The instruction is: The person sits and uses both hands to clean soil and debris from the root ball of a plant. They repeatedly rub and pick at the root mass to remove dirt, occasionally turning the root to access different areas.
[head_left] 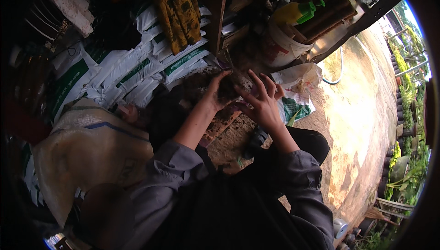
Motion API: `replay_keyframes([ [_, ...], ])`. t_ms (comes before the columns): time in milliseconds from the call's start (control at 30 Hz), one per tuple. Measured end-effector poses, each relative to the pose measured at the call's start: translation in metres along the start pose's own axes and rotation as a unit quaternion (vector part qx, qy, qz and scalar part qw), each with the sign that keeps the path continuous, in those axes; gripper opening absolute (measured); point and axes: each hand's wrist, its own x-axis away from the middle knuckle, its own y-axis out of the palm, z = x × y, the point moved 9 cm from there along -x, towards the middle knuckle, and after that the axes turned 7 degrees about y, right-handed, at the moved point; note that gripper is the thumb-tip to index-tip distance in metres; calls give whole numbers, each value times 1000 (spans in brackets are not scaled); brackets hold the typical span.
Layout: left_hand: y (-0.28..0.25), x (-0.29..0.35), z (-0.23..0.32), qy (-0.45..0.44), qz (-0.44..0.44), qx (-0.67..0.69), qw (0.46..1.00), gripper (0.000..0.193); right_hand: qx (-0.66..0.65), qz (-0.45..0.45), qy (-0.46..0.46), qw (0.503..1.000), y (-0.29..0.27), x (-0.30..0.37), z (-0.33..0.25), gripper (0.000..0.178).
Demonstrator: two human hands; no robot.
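Note:
A dark, crumbly clump of soil (228, 89) is between my two hands, above a soil-strewn, reddish-brown surface (222, 125). My left hand (218, 88) is closed along the clump's left side, its fingertips at the far edge. On the other side, my right hand (260, 95) has its fingers spread and arched at the clump's right edge. Whether a pot or bag wraps the soil is too dark to tell. A thin, pale stem or blade (228, 58) shows just beyond my left fingertips. Near my right wrist sits a black, ribbed pot-like object (255, 141).
White-and-green sacks (137, 73) are stacked at the left, with a tan woven sack (91, 153) nearer. Beyond my hands stands a white bucket (286, 43) bearing a yellow-green spray bottle (298, 12). A crumpled bag (298, 89) lies right. Potted plants (408, 135) line the far right.

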Motion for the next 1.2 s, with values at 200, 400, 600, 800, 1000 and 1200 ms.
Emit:
replay_keyframes([
  [200,-4,-5,4,17,-66,26,997,26,-26,45,-19,998,-2,4,-8,56],
  [400,1,-7,12,38,-68,90,993,36,-104,31,34,994,8,-1,-1,57],
  [600,8,-1,17,45,-63,109,991,41,-102,32,45,993,-8,-10,-11,61],
  [800,-4,-5,22,68,-24,56,996,47,-25,0,-13,1000,-8,-15,-24,58],
  [1000,7,0,28,69,-122,77,987,48,-74,5,36,997,-8,-19,-18,58],
  [1200,20,13,32,86,-125,145,978,47,-121,23,49,991,-18,-17,-17,59],
])
